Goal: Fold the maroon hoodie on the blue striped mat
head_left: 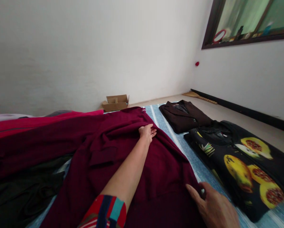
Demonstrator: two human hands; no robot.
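A maroon long-sleeved garment [156, 167] lies spread over a blue and white striped cloth, one sleeve stretched to the left. Reaching across it, my left hand [147, 131] has its fingers on a raised fold near the upper right edge; the fingertips are partly hidden by the fabric. At the garment's lower right edge is my right hand [211, 202], thumb and fingers apart on either side of the edge, slightly blurred. A striped sleeve [108, 210] covers my left forearm.
Right of the maroon garment lie a folded dark brown garment [186, 115] and a folded black garment with papaya print [241, 161]. Pink [37, 122] and dark green [25, 190] clothes are at the left. An open cardboard box [116, 103] stands by the wall.
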